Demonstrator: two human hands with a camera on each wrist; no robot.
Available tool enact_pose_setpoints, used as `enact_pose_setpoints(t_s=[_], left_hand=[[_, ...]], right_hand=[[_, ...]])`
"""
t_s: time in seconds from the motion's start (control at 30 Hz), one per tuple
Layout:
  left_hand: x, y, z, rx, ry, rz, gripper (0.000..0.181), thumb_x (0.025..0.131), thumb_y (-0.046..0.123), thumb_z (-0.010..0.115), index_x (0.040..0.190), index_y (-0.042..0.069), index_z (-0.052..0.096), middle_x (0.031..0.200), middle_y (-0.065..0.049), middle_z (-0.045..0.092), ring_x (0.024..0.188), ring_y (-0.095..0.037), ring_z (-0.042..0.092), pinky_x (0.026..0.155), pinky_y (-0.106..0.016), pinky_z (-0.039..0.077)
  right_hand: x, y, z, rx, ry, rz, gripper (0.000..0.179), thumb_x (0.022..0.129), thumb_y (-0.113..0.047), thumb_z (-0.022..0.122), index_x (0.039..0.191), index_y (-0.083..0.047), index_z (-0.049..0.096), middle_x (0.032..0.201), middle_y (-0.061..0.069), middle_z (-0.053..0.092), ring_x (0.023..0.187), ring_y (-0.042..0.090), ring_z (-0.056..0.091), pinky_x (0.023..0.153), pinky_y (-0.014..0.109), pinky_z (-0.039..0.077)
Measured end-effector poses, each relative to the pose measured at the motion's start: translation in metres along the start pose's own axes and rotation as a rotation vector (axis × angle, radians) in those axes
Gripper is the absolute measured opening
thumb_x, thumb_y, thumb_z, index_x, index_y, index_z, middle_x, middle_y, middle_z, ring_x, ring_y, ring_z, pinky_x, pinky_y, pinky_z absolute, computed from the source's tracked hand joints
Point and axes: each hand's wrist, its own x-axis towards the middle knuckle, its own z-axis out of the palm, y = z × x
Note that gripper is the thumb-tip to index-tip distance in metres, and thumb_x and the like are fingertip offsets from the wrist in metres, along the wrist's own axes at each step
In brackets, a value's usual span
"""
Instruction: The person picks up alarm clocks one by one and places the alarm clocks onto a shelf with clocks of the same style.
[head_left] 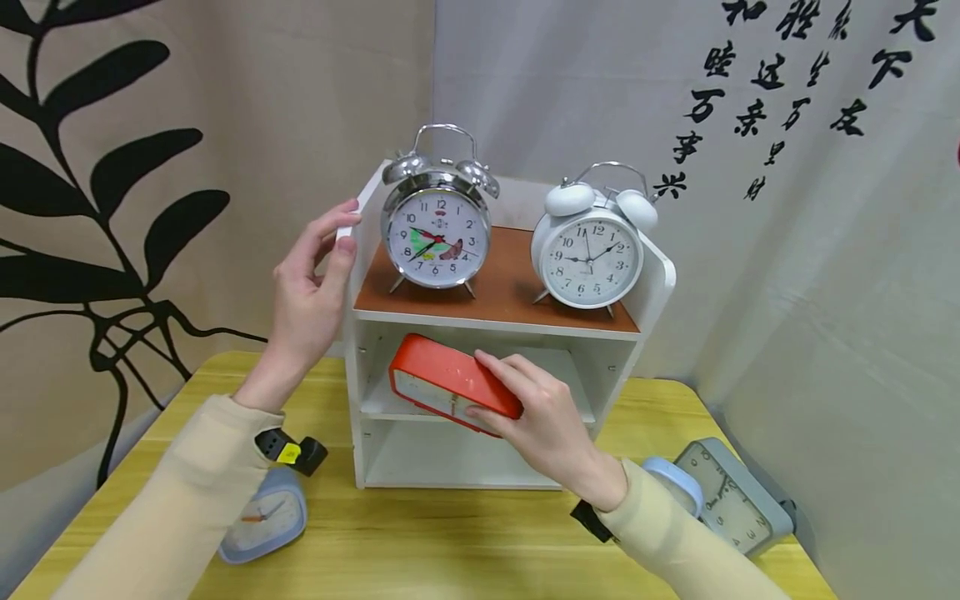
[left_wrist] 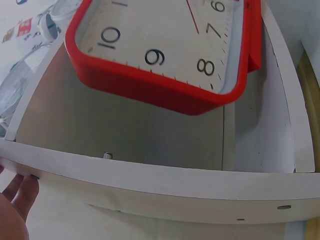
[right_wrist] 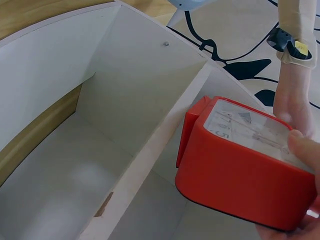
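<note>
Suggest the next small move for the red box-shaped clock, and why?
Probably ease the red box-shaped clock onto the white middle shelf: the right hand holds it tilted in front of that opening, while the left hand touches the white shelf unit.

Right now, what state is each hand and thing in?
Shelf: upright on table.
Red clock: tilted, held.
Right hand: gripping red clock.
Left hand: touching shelf's left edge.
Silver clock: upright, handle up.
White clock: upright, handle up.
Left blue clock: on table, face visible.
Gray clock: on table, partly hidden.
Right blue item: partly hidden by sleeve.
</note>
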Motion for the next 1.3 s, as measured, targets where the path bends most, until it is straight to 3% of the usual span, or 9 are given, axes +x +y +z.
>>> enact_pose_setpoints(t_s=[0.6, 1.0, 1.17, 1.3], left_hand=[[0.000, -0.001, 0.002, -0.014, 0.006, -0.002, 0.036, 0.110, 0.017, 0.051, 0.142, 0.004, 0.059, 0.159, -0.008, 0.056, 0.132, -0.027, 0.061, 0.092, -0.005, 0.053], [0.000, -0.001, 0.002, -0.008, 0.000, -0.009, 0.036, 0.110, 0.016, 0.051, 0.143, 0.006, 0.059, 0.160, -0.007, 0.055, 0.133, -0.027, 0.060, 0.093, -0.005, 0.053], [0.000, -0.001, 0.001, -0.006, 0.002, -0.014, 0.036, 0.110, 0.016, 0.051, 0.143, 0.006, 0.059, 0.160, -0.007, 0.055, 0.133, -0.026, 0.060, 0.092, -0.005, 0.053], [0.000, -0.001, 0.001, -0.004, 0.003, -0.020, 0.036, 0.110, 0.016, 0.051, 0.144, 0.006, 0.058, 0.160, -0.006, 0.055, 0.133, -0.026, 0.060, 0.092, -0.004, 0.053]], right_hand=[[0.018, -0.001, 0.010, -0.033, -0.022, -0.013, 0.059, 0.082, -0.025, 0.091, 0.133, -0.003, 0.070, 0.105, 0.007, 0.073, 0.081, 0.015, 0.065, 0.064, 0.022, 0.051], [0.030, -0.006, 0.013, -0.115, -0.055, -0.037, 0.055, 0.084, -0.028, 0.089, 0.129, -0.003, 0.072, 0.099, 0.006, 0.072, 0.076, 0.015, 0.062, 0.061, 0.024, 0.050], [0.032, -0.005, 0.014, -0.155, -0.071, -0.065, 0.054, 0.087, -0.029, 0.087, 0.133, -0.009, 0.069, 0.105, 0.005, 0.074, 0.086, 0.017, 0.070, 0.071, 0.029, 0.061], [0.031, -0.005, 0.016, -0.232, -0.053, -0.155, 0.048, 0.090, -0.030, 0.084, 0.133, -0.012, 0.070, 0.112, 0.004, 0.073, 0.095, 0.018, 0.073, 0.080, 0.032, 0.065]])
